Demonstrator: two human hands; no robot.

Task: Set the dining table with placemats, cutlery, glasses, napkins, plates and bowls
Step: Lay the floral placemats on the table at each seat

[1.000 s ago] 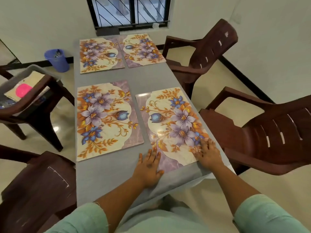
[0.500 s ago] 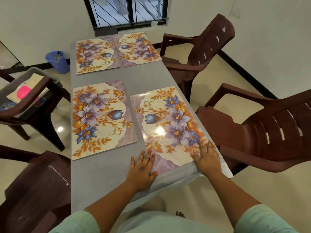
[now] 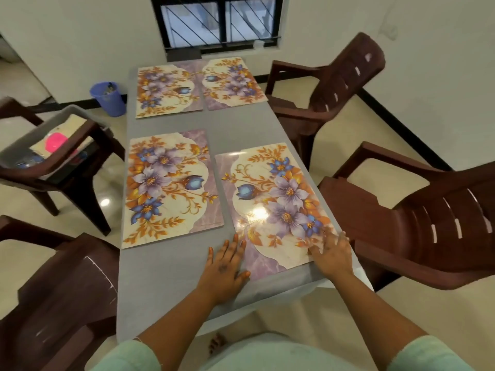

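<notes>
The near right placemat (image 3: pixel 270 204) is pressed square by flat left hand (image 3: pixel 223 266) and right hand (image 3: pixel 333 254), nothing gripped; cutlery is likely needed next

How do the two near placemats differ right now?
The near right placemat has both hands flat on its near edge; the near left placemat lies untouched. The right one sits nearer the table's front edge and shows glare; the left doesn't. Both share the floral print.

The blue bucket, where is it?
In the head view the blue bucket stands on the floor at the far left, against the wall, just left of the table and beyond the chair holding the clear bin.
</notes>
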